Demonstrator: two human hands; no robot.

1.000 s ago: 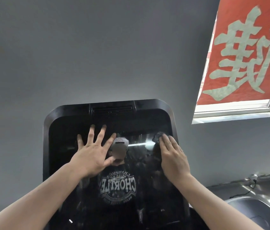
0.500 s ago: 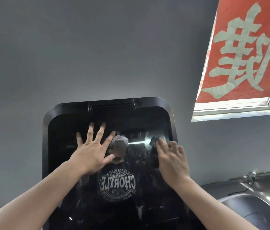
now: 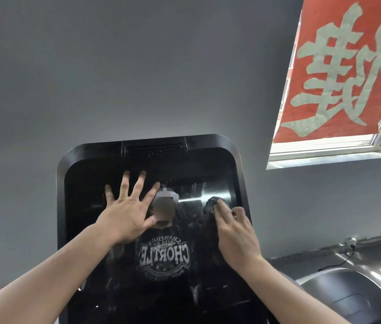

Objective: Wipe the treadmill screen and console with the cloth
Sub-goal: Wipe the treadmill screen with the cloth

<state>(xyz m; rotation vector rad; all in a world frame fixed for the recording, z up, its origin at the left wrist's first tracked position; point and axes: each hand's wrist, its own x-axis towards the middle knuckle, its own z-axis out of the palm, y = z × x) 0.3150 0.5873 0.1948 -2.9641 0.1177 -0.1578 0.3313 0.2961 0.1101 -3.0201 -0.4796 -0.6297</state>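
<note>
Right hand [image 3: 236,232] lies on the treadmill screen [image 3: 185,277], right of screen centre, close to the right bezel — index and middle fingers extended, pressing a small dark cloth [image 3: 209,204] against the glass; the other fingers curl at the knuckles. Only the cloth's upper-left end shows past the fingertips, the rest is under the hand and hard to tell from the dark glass. Left hand [image 3: 126,213] is flat on the screen, left of centre, all five fingers spread wide, holding nothing. The screen is glossy black and streaked in its upper right, reflecting the person's printed shirt at centre. Console frame [image 3: 61,183] wraps the screen, with a vent slot [image 3: 153,149] on its top edge. Behind the screen — grey wall [image 3: 114,66]. Up and right of the screen, a window [image 3: 325,153] with a red banner [image 3: 339,71] bearing a pale character. Lower right of the screen, a grey ledge [image 3: 372,253] with a cable, and part of a dark machine [image 3: 348,298].
</note>
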